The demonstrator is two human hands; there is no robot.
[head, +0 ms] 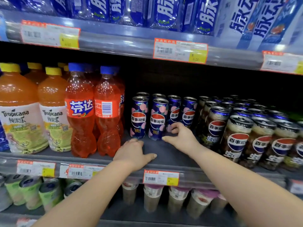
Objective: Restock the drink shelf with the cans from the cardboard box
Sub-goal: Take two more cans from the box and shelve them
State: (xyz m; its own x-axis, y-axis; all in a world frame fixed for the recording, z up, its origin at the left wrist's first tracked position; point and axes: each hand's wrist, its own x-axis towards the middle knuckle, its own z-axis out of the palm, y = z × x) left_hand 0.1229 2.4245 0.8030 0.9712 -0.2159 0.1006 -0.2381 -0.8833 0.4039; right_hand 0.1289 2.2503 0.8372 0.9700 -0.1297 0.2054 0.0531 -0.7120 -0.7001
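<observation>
left hand [132, 153] flat on shelf [157, 149], right hand [178, 136] curled against peach cans [157, 118], grip unclear

The two juice bottles [52, 112] read "Tropicana" with "纯果乐" beneath. The orange soda bottle [81, 108] carries "芬达" in white on blue. The blue cans [157, 120] show "百事可乐" across a round emblem, with "桃" below. The dark cans [236, 141] bear the same "百事可乐" and a large "生". The top-shelf bottles [165, 12] read "脉动". One price tag [180, 50] shows "6.00"; the other tags are too blurred to read.
</observation>
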